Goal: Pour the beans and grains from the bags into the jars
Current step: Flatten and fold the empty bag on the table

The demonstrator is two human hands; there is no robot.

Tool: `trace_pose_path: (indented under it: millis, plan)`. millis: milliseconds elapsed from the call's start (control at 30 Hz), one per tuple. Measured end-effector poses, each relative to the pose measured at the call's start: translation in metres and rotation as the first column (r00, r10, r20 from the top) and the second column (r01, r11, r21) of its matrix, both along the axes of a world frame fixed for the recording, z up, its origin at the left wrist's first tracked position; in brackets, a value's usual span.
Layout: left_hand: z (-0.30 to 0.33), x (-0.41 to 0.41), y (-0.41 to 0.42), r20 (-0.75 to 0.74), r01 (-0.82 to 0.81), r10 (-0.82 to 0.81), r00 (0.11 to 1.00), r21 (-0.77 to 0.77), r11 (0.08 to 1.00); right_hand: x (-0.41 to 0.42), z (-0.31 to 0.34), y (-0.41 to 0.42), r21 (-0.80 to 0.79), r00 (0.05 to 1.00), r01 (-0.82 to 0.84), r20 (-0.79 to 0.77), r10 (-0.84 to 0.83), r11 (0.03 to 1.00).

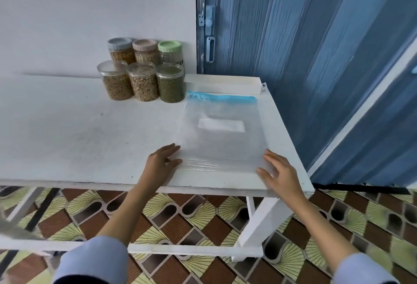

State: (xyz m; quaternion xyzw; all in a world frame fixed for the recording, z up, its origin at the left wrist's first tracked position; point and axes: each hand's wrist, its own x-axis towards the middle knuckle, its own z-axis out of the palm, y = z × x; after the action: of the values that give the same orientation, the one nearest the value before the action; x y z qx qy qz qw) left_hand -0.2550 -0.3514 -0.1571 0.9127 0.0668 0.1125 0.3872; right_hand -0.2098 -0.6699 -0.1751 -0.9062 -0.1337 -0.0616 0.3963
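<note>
Nearest the camera, two forearms in pale blue sleeves [97,259] reach over a patterned tile floor [203,220] to the front edge of a white table [67,139]. The left hand [161,163] lies with fingers straight and relaxed, its fingertips touching the near left corner of a clear zip bag [222,134]. The right hand [281,175] is spread wide, fingers straight, resting at the bag's near right corner close to the table's front right edge. Neither hand curls round anything.

The bag lies flat on the right part of the tabletop. Its long axis runs from the person straight away toward the wall, with the closed bottom edge between the two hands and the blue zip strip [222,98] at the far end, pointing away from the person. A pale rectangular label patch shows near its middle. It looks flat; whether it holds anything cannot be told.

Just beyond the zip end sits a long white box [225,84], lying crosswise along the table's far right edge.

To the left of that box, at the back by the white wall [90,12], six jars stand in two rows of three, touching or nearly so. The front row has clear lids: a jar of brown grains [116,81], a jar of pale beans [144,82] and a jar of green beans [170,84]. Behind them stand a grey-lidded jar [120,50], a pink-lidded jar [145,51] and a green-lidded jar [170,53].

Right of the table hangs a blue folding door [304,46] with a latch.
</note>
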Motion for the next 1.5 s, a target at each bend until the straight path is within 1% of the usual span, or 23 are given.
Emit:
trace_pose_path:
  millis: [133,333,533,667,767,900,1000,1167,1333,1367,1400,1467,1500]
  plan:
    - [-0.001,-0.003,-0.002,0.013,-0.063,0.066,0.998,-0.145,0.987,0.000,0.000,-0.001,-0.004,1.000,0.024,0.014,-0.024,1.000]
    - [-0.001,-0.001,-0.001,-0.008,-0.100,0.102,0.995,-0.251,0.963,0.002,-0.001,-0.002,-0.006,0.999,0.031,0.016,-0.031,1.000]
    - [-0.006,0.000,-0.001,0.015,-0.133,0.142,0.990,-0.255,0.958,0.003,-0.002,0.001,-0.011,0.999,0.035,0.022,-0.035,0.999]
    - [-0.008,-0.001,-0.005,0.017,-0.169,0.181,0.983,-0.284,0.944,0.002,-0.003,0.000,0.051,0.999,0.043,-0.030,-0.042,0.998]
    - [-0.011,-0.004,-0.009,0.024,-0.195,0.211,0.977,-0.289,0.937,0.002,-0.002,-0.001,0.063,0.998,0.030,-0.051,-0.027,0.998]
    - [-0.015,-0.006,-0.014,0.045,-0.197,0.221,0.974,-0.306,0.931,0.003,-0.004,-0.005,0.072,0.999,0.035,-0.041,-0.032,0.997]
    - [-0.014,-0.008,-0.015,0.073,-0.167,0.197,0.978,-0.305,0.938,0.004,-0.005,-0.006,0.103,0.999,0.043,-0.025,-0.040,0.994]
    - [-0.015,-0.011,-0.013,0.146,-0.083,0.113,0.983,-0.202,0.976,0.004,-0.007,-0.008,0.100,0.999,0.036,-0.025,-0.034,0.994]
    - [-0.017,-0.011,-0.011,0.160,-0.069,0.082,0.984,-0.087,0.994,0.005,-0.008,-0.007,-0.021,1.000,0.007,0.000,-0.007,1.000]
    - [-0.017,-0.010,-0.011,0.185,-0.062,0.064,0.981,-0.016,0.998,0.005,-0.007,-0.007,-0.038,1.000,-0.011,0.015,0.011,0.999]
    - [-0.017,-0.009,-0.011,0.225,-0.044,0.023,0.974,0.089,0.995,0.006,-0.005,-0.006,-0.053,0.997,-0.034,0.064,0.037,0.998]
    - [-0.013,-0.006,-0.014,0.294,0.009,-0.103,0.950,0.303,0.953,0.010,-0.001,-0.002,-0.116,0.970,-0.101,0.211,0.124,0.988]
    - [-0.009,-0.004,-0.017,0.291,0.047,-0.169,0.942,0.384,0.922,0.013,0.001,0.001,-0.154,0.950,-0.128,0.264,0.165,0.980]
